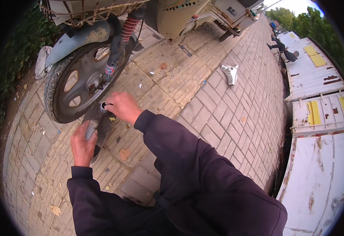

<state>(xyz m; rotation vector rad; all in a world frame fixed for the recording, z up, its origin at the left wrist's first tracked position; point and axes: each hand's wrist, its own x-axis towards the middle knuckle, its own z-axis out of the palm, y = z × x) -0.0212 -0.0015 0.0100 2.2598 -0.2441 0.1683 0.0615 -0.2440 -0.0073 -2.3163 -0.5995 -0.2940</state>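
Head view, listed left to right.

1. Crumpled white cloth (42, 61): lying at the left edge of the paving, beside green foliage, just behind the wheel.
2. Black rubber-tyred rear wheel with grey slotted disc (79, 80): standing upright on the pale brick pavement (219, 114), under a faded grey-blue mudguard (77, 39). A red coil-spring shock absorber (126, 27) is seen running down to the hub on the wheel's right side.
3. Left hand (82, 146): fingers are wrapped around the lower part of a dark grey metal tube-shaped part (97, 122), which is held slanting upward toward the wheel, close against the tyre's lower edge; whether tube and tyre touch cannot be told. Dark sleeve at the wrist.
4. Right hand (122, 107): fingers are curled and pinched at the tube's upper, silvery round end (103, 107), just beside the wheel's lower right rim. What exactly is pinched there is hidden by the fingers.
5. Dry brown leaves (124, 154): scattered on the paving below the hands.
6. Beige vehicle body (179, 15): standing behind the wheel, at the top.
7. Small white moulded plastic piece (231, 72): lying alone on the bricks, well apart from the hands.
8. White, rust-stained panels with yellow patches (321, 106): ranged along the right edge.
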